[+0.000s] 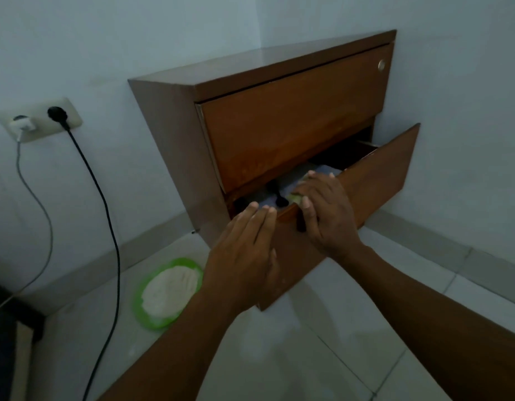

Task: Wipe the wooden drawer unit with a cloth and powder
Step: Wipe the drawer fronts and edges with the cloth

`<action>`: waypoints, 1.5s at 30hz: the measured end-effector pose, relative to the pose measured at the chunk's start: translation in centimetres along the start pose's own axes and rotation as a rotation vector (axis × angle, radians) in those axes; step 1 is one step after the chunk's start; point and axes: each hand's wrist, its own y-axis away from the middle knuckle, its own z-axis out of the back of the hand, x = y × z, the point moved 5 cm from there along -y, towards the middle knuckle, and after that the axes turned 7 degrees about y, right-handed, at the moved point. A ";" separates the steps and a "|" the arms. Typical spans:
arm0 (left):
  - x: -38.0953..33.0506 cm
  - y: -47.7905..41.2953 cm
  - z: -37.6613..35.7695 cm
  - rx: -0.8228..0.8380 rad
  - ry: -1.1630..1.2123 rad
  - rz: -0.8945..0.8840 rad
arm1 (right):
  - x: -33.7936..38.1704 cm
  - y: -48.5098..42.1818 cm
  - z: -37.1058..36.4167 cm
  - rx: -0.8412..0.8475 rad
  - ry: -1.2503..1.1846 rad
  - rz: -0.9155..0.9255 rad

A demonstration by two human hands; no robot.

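Floor tiles (351,357), pale and glossy, meet light walls in a corner where the wooden drawer unit (175,134) stands. Its upper drawer front (293,117) is shut and carries a small round metal fitting (381,65) near the far top corner. The lower drawer (377,175) is pulled out, with bluish fabric and dark shapes dimly visible inside. On the wall to the unit's left, a double socket (39,118) holds a white adapter with a thin grey cable and a black plug whose thick black cable (111,235) drops to the floor. A green plate (140,299) heaped with white powder (170,292) sits on the tiles just beside the unit's near corner. The left hand (244,256) lies flat and open on the lower drawer's front edge, fingers extended, holding nothing. The right hand (325,209) presses a yellowish cloth (297,198) against the drawer's top rim, fingers curled over it; most of the cloth is hidden beneath the palm.
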 end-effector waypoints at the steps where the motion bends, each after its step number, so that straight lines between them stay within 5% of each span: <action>1: -0.5 -0.9 0.1 0.063 -0.032 -0.027 | -1.4 -0.2 0.1 -0.035 0.017 -0.038; 10: -3.0 -10.1 -1.7 0.415 -0.189 -0.256 | -12.8 -1.8 0.3 -0.180 0.043 -0.222; 17: -4.3 -15.6 -4.0 0.464 -0.184 -0.315 | -22.1 -3.5 0.7 -0.156 0.102 -0.272; 21: -5.0 -18.1 -5.5 0.446 -0.163 -0.337 | -24.9 -3.7 0.9 -0.288 0.088 -0.347; 28: -5.5 -18.4 -7.0 0.482 0.014 -0.213 | -30.0 -2.8 0.6 -0.453 0.019 -0.729; 33: -5.4 -18.5 -7.1 0.457 0.003 -0.225 | -26.5 1.9 0.0 -0.614 -0.225 -1.341; 37: -5.0 -18.3 -7.2 0.429 -0.011 -0.229 | -15.2 3.2 0.0 -0.781 -0.195 -1.173; 42: -4.9 -18.1 -6.9 0.439 0.074 -0.196 | -9.5 4.4 -5.1 -0.309 -0.199 -0.808; 45: -4.7 -18.3 -6.9 0.441 0.094 -0.184 | -12.6 4.6 -5.8 -0.258 -0.175 -0.811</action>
